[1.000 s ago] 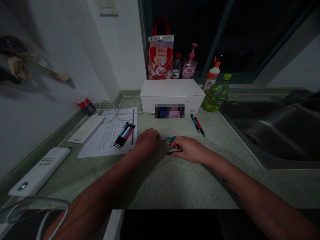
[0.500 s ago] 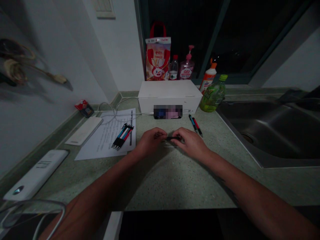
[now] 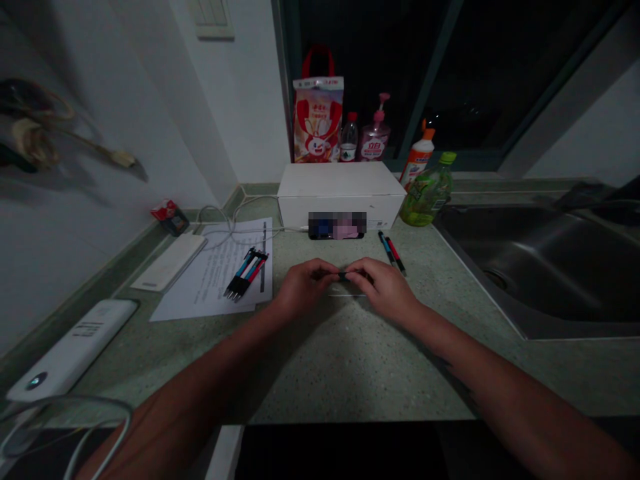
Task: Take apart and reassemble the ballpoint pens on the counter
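Note:
My left hand (image 3: 305, 285) and my right hand (image 3: 384, 285) meet over the middle of the counter, fingertips pinched from both sides on a short black pen part (image 3: 343, 276). Most of that part is covered by my fingers. A thin pale rod (image 3: 345, 295), like a pen refill, lies on the counter just under my hands. To the right rest two pens, a blue and black one (image 3: 386, 248) and a red and black one (image 3: 395, 255). Left of my hands, several pens (image 3: 246, 273) in blue, white and red with black grips lie side by side on a printed sheet (image 3: 200, 293).
A phone (image 3: 336, 235) leans against a white box (image 3: 340, 180) behind my hands. The steel sink (image 3: 525, 330) is at right, beside a green bottle (image 3: 425, 200). At left lie a white flat case (image 3: 170, 261), a white power strip-like device (image 3: 75, 347) and cables (image 3: 230, 223).
My hands have come closer together, the left moving slightly right, so less of the black pen part shows between them. The pens and other things stay in place.

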A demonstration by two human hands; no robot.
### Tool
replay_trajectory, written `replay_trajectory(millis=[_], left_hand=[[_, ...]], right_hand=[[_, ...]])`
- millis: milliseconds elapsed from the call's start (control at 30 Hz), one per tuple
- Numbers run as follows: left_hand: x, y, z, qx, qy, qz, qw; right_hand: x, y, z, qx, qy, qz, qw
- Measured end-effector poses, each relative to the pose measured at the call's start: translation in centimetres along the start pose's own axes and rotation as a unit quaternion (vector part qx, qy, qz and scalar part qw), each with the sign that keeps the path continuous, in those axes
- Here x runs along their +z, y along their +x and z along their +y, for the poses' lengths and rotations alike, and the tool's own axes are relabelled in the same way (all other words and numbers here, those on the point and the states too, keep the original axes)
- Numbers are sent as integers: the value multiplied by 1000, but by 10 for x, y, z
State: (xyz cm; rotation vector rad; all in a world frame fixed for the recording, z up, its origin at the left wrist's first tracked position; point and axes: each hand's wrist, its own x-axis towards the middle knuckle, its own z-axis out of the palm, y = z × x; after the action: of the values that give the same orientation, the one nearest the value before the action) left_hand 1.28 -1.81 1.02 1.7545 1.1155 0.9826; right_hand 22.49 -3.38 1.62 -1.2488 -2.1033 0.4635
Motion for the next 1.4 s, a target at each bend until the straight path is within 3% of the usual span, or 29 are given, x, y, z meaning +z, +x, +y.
replay_trajectory(millis=[233,933,1400], left_hand=[[2,-2,-2,30,19,37,999],[-1,-2,2,40,28,42,998],[-1,-1,2,1,36,35,999]], right_hand=[[7,-2,3,37,99,5,994],[2,0,3,13,31,-6,999],[-1,2,2,29,-8,-27,999]])
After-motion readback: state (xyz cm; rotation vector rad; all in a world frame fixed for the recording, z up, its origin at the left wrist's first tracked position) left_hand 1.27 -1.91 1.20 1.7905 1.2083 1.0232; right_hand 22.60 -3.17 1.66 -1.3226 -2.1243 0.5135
